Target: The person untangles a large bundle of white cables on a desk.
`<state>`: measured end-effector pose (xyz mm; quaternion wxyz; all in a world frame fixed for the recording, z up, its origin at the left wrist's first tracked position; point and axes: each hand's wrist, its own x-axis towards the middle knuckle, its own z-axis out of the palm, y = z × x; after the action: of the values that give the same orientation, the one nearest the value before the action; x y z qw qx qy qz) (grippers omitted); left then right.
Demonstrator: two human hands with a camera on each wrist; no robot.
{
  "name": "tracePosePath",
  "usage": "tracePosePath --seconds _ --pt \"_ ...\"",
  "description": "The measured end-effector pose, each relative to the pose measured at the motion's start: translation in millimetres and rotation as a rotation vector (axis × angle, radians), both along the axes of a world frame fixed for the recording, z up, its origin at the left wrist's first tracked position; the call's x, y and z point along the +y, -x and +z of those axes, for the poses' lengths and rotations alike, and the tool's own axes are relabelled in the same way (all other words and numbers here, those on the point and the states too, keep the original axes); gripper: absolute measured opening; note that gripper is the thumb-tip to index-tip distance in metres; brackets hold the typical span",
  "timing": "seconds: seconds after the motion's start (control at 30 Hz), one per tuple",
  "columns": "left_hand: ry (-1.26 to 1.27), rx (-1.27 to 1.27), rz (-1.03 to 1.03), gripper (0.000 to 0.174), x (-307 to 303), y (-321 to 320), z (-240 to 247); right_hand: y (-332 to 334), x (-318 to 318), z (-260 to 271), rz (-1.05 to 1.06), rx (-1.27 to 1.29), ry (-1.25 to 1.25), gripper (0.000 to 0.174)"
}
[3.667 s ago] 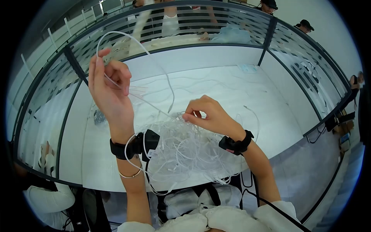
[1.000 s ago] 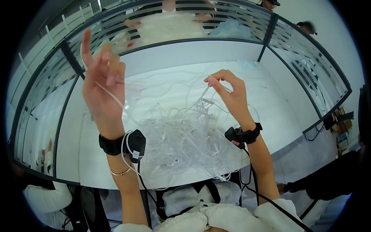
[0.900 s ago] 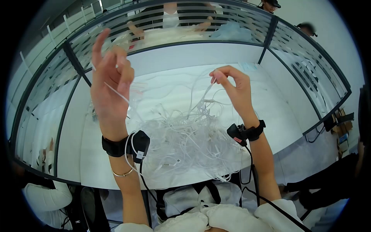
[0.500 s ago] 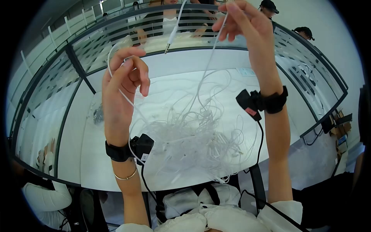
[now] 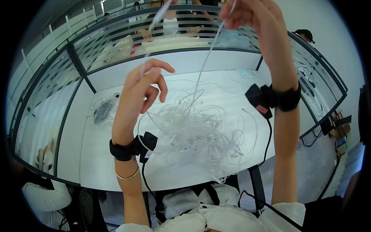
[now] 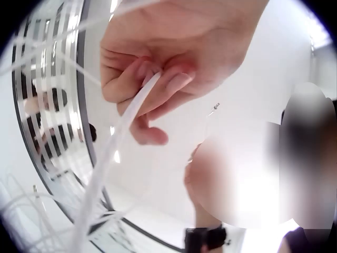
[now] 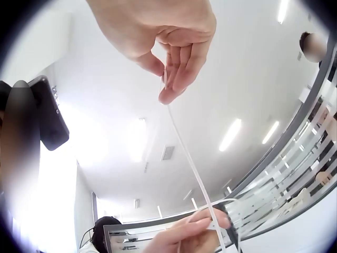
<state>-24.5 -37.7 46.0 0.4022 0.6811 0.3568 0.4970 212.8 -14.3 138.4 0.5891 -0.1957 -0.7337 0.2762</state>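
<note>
A tangled heap of thin white cables point(image 5: 189, 127) lies on the white table. My raised right hand point(image 5: 270, 34) pinches one white cable point(image 5: 210, 52) between thumb and fingertips, and it runs taut down into the heap. In the right wrist view the same cable point(image 7: 189, 158) slants away from the fingertips. Lower, at the left, my left hand point(image 5: 133, 92) holds another white cable point(image 6: 108, 150) between curled fingers; part of it loops by the wrist. A blurred white cable end with a metal audio plug point(image 5: 154, 23) dangles between the hands, near the top edge.
A clear plastic bag with a dark thing inside point(image 5: 103, 110) lies at the table's left. Low white panels with a striped glass partition point(image 5: 185, 27) enclose the table's back and sides. A person point(image 5: 170, 25) is beyond it. Black cords trail from both wrist cameras.
My right hand has risen from the heap to the upper right, drawing a cable upward. My left hand has shifted right and lowered slightly. The dangling plug has moved left and up.
</note>
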Motion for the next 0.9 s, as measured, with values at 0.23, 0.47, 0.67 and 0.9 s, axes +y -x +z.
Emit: tracePosePath --seconds 0.23,0.47,0.67,0.9 --pt "-0.006 0.424 0.056 0.027 49.9 -1.1 -57.1 -7.6 -14.2 -24.7 0.135 0.108 0.118 0.022" --pt "0.246 0.776 0.068 0.042 78.6 0.5 -88.8 -13.3 -22.9 -37.2 -0.031 0.011 -0.105 0.023" --pt "0.08 0.53 -0.058 0.033 80.3 2.9 -86.0 -19.3 -33.8 -47.3 -0.057 0.027 -0.078 0.024" --pt "-0.143 0.38 0.152 0.025 57.9 -6.7 -60.3 -37.3 -30.5 -58.5 -0.075 0.198 -0.006 0.023"
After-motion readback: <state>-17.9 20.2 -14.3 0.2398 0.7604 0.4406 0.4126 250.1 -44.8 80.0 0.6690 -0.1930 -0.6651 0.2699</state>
